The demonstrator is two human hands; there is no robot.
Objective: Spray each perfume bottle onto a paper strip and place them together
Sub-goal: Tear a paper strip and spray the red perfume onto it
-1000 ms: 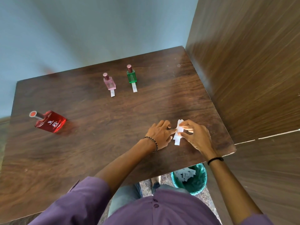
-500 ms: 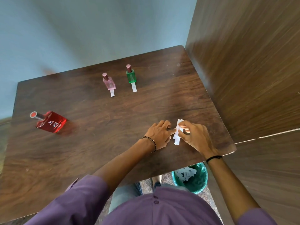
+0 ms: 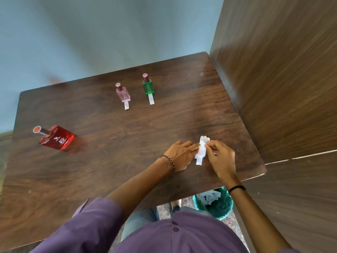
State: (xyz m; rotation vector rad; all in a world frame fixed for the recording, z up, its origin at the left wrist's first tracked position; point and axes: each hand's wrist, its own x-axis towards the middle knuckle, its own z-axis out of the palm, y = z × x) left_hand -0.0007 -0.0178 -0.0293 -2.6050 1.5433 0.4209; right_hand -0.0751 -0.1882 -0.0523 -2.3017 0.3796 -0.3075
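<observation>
White paper strips (image 3: 200, 154), pinched by right fingers (image 3: 210, 146), touch left fingers (image 3: 194, 146).

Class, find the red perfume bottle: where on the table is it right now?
In the head view, the red perfume bottle is on the left side of the table, standing alone, left of the pink bottle and nearer the person.

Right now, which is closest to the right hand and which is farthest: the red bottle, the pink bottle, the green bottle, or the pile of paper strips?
1. The pile of paper strips: pinched by the right hand, near the table's front edge.
2. The green bottle: far side, toward the middle.
3. The pink bottle: far side, just left of the green one.
4. The red bottle: far left.
</observation>
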